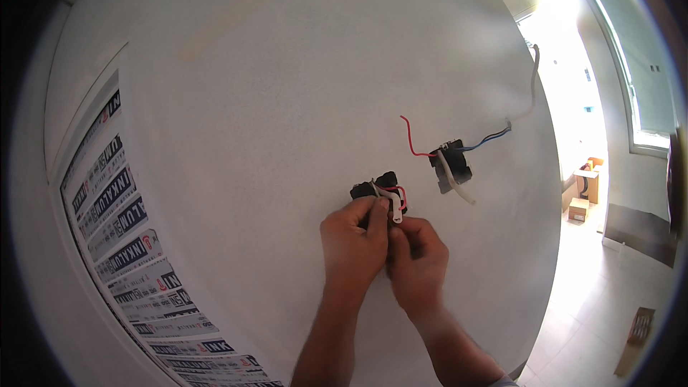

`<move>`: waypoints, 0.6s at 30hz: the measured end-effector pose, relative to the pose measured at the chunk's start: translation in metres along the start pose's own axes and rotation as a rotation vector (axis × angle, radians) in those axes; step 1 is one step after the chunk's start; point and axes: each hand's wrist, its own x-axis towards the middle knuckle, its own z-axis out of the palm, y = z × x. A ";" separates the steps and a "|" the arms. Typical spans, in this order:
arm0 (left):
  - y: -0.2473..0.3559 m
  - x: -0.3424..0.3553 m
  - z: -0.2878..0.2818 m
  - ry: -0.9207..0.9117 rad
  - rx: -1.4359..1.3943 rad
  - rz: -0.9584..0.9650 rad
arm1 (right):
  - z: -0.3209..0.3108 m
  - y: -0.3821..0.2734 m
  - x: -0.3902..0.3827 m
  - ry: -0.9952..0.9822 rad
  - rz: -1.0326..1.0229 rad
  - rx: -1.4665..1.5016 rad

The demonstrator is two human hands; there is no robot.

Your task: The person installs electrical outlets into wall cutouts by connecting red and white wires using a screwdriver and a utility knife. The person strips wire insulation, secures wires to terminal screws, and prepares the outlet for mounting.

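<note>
A white cable (396,207) comes out of a black electrical box (388,178) set in the white wall (272,115). My left hand (357,235) is closed on this cable, thumb and finger pinching it just in front of the box. Right beside it, my right hand (418,256) has its fingers pressed together below the cable's end; what sits between them is hidden. A red wire (404,198) loops out of the same box next to the cable. My hands cover the box's lower part.
Up and to the right is a second black box (450,172) with a red wire (409,137), blue wires (487,137) and a white cable (456,183). A panel covered in printed film (147,251) lies left. Cardboard boxes (579,208) stand beyond the wall's right edge.
</note>
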 end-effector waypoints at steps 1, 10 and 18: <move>-0.005 0.000 0.000 0.025 0.009 0.043 | 0.000 0.004 0.001 0.000 -0.200 -0.186; -0.003 0.001 0.002 -0.026 -0.006 0.081 | -0.004 0.016 0.005 0.093 -0.659 -0.448; -0.004 -0.002 0.000 -0.028 -0.035 -0.042 | -0.020 -0.002 0.009 -0.093 -0.513 -0.473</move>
